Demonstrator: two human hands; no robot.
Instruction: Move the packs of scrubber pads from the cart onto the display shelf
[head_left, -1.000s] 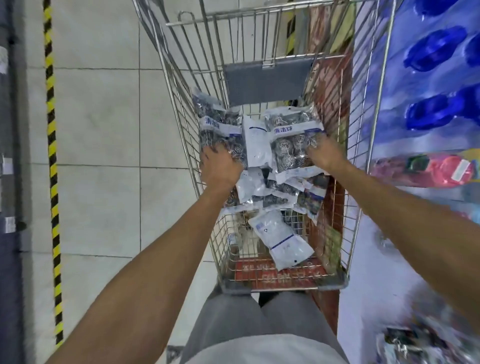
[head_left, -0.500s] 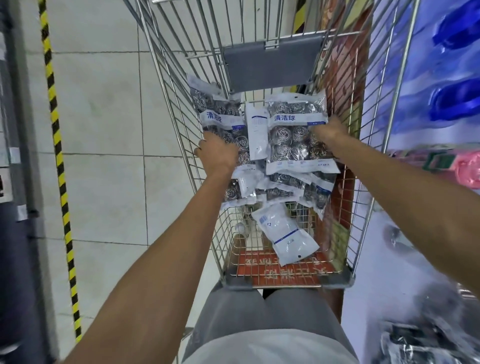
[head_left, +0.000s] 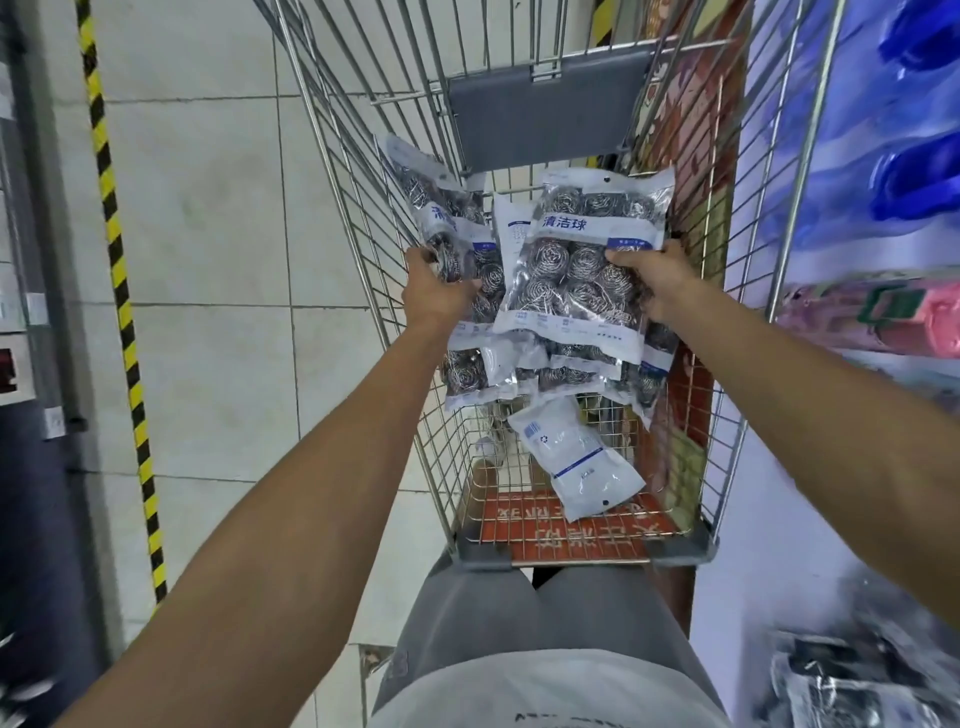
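Both arms reach into a wire shopping cart (head_left: 519, 558). My left hand (head_left: 434, 291) grips a stack of clear packs of steel scrubber balls (head_left: 441, 218) at the cart's left side. My right hand (head_left: 652, 278) grips another stack, its top pack (head_left: 576, 249) face up with a white and blue label. More packs hang below both stacks. One pack (head_left: 574, 462) lies face down on the cart floor. The display shelf (head_left: 779, 571) runs along the right, with blurred scrubber packs (head_left: 852, 680) at the bottom right.
Blue plastic goods (head_left: 914, 182) and a pink pack (head_left: 883, 317) lie on the right shelves. A grey flap (head_left: 540, 119) stands at the cart's far end. Tiled floor with a yellow-black stripe (head_left: 122, 312) is at the left, beside a dark shelf unit (head_left: 31, 364).
Both hands have lifted their stacks of packs up from the cart floor and drawn them nearer. The single face-down pack stays on the cart floor.
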